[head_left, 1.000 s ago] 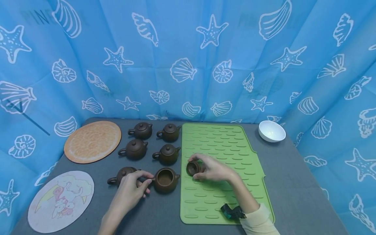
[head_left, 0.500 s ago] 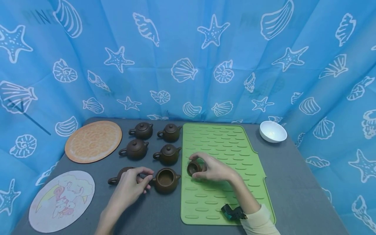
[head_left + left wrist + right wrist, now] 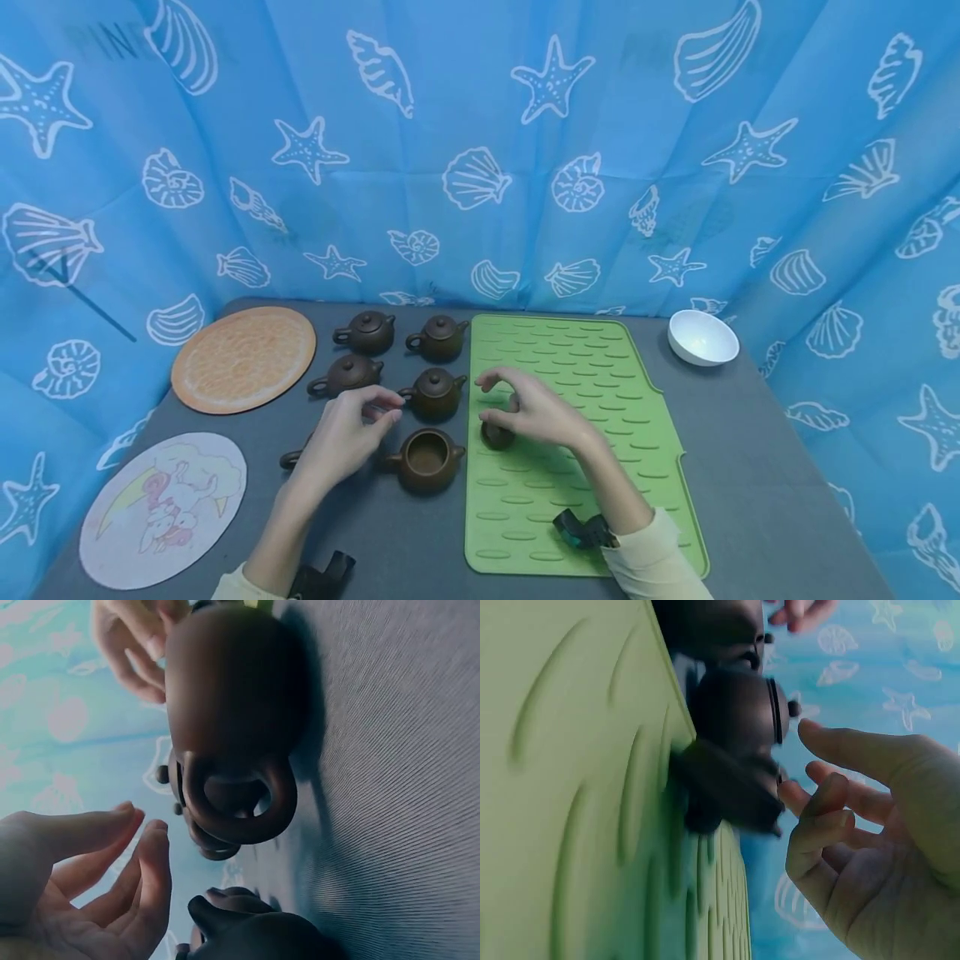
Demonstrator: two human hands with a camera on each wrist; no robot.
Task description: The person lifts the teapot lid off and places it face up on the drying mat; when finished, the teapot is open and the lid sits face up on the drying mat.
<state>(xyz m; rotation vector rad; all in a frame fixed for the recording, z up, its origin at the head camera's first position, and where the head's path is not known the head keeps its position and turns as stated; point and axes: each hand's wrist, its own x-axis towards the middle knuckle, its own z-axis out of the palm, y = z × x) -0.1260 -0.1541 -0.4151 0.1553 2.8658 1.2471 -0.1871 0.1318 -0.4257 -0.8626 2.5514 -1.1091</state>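
Scanning left to right on the grey table (image 3: pixel 750 467): round white mat with a cartoon print (image 3: pixel 163 508) at near left, round orange textured mat (image 3: pixel 243 358) behind it. Then a block of small brown clay teapots, four lidded ones (image 3: pixel 365 332) in the two back rows. Front row: a brown teapot (image 3: pixel 294 457) mostly hidden under the left hand, and a brown clay teapot with no lid (image 3: pixel 425 458), mouth open upward, sitting just left of the mat edge.

Left hand (image 3: pixel 347 433) hovers above the front row, fingers loosely curled with thumb and fingertips near each other, holding nothing; left wrist view confirms a gap between its fingers (image 3: pixel 150 862) and the pot handle.

Green ribbed silicone mat (image 3: pixel 600 375) lies mid-table. Small brown clay lid (image 3: pixel 497 435) rests on the mat near its left edge. Right hand (image 3: pixel 536 410) sits just above the lid, fingers relaxed and spread; right wrist view shows its fingertips (image 3: pixel 817 817) clear of the lid.

White ceramic bowl (image 3: pixel 702 337) stands at far right, off the mat.
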